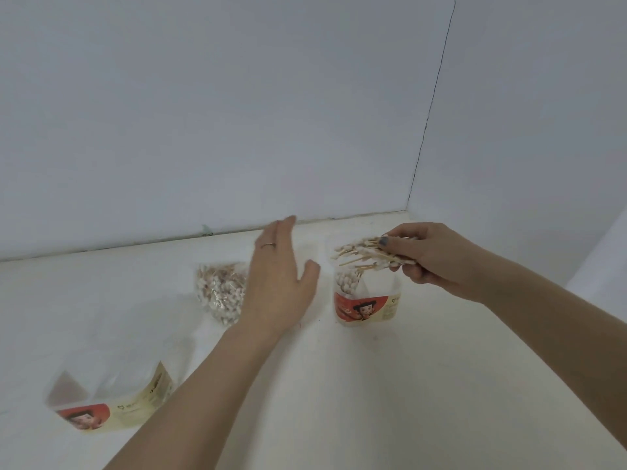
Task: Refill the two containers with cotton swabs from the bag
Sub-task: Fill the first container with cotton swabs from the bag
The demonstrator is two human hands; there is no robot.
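Note:
My right hand (431,256) grips a bundle of wooden-stick cotton swabs (364,254) right above the far clear container (368,300), which has a red picture label and some swabs standing in its left side. My left hand (280,279) hovers open with straight fingers between that container and the clear bag of swabs (219,293), partly covering the bag's right edge. A second clear container (108,395) with the same label stands near the front left; I see no swabs in it.
Everything rests on a cream-white tabletop (390,385). A pale wall runs along the back edge, and a side wall meets it at the right corner.

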